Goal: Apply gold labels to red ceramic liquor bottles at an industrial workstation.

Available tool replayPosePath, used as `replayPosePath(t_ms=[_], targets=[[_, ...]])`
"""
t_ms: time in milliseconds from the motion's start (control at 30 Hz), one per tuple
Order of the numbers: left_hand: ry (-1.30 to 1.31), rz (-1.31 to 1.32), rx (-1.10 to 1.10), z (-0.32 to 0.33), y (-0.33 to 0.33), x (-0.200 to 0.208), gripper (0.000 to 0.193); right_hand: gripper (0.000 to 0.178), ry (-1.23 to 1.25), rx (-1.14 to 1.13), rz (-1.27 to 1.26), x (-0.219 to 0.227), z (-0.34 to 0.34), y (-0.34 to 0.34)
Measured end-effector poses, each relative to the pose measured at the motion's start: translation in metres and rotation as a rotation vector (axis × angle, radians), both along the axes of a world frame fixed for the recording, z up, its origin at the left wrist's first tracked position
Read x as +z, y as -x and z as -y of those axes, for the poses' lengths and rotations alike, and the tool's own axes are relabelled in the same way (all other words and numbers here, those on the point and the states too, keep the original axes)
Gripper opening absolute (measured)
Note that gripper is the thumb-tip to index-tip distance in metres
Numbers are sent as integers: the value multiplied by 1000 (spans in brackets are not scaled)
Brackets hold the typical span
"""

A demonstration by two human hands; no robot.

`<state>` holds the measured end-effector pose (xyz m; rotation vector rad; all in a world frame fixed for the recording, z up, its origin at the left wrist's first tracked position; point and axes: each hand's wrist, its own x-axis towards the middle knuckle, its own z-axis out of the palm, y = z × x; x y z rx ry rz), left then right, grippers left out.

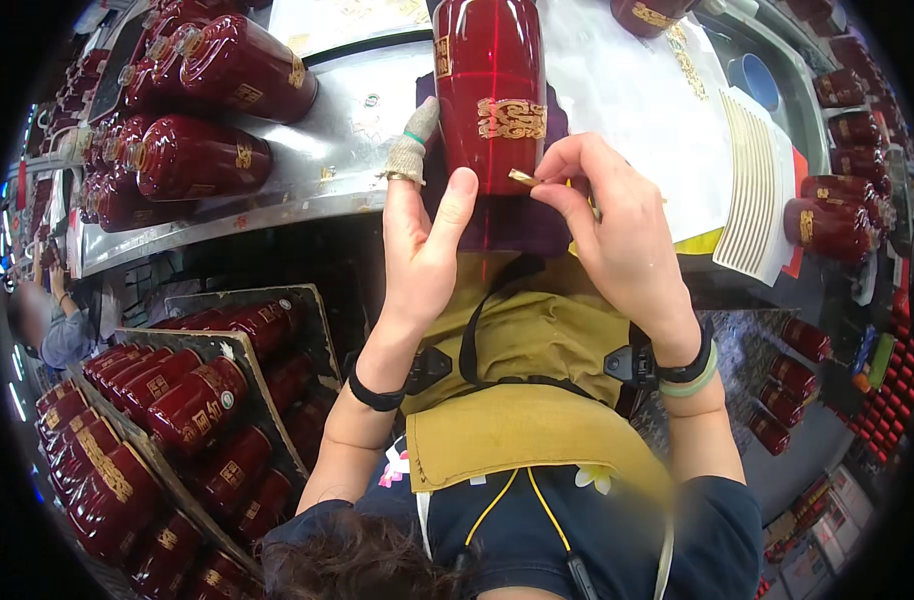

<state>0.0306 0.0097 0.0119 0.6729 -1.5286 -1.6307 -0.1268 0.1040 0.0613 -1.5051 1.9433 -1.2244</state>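
A glossy dark red bottle (495, 60) with gold ornament lies on a dark purple cloth (537, 225) in front of me, and a red light line runs along it. My left hand (422, 245) is at its left side, fingers stretched along the edge and thumb apart near the bottle's lower end. Ribbed fabric cots (407, 155) cover fingertips of that hand. Close to the bottle's lower right, my right hand (617, 215) pinches a small gold piece (523, 178) between thumb and forefinger. Whether that piece touches the bottle I cannot tell.
More red bottles (202, 160) lie on the metal table (347, 150) at left. Racks of bottles (192, 400) stand below. On the right are a white sheet with gold strips (752, 190), a blue round container (757, 80) and further bottles (827, 228). A person (62, 320) works far left.
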Motion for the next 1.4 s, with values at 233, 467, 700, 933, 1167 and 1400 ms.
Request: replayPosePath(t_ms=[233, 467, 700, 933, 1167, 1400], targets=[[-97, -72, -41, 0, -3, 6, 55, 19, 176, 152, -204, 4, 8, -8], [150, 91, 14, -3, 1, -8, 70, 21, 66, 94, -275, 3, 8, -5], [131, 88, 14, -7, 2, -5, 66, 8, -26, -50, 17, -7, -3, 1], [90, 55, 21, -10, 4, 0, 62, 21, -43, -163, 186, -15, -1, -6], [134, 104, 4, -9, 3, -2, 60, 19, -25, -164, 173, -19, -1, -6], [95, 87, 4, -9, 3, -1, 60, 17, -35, -171, 213, -16, -1, -7]])
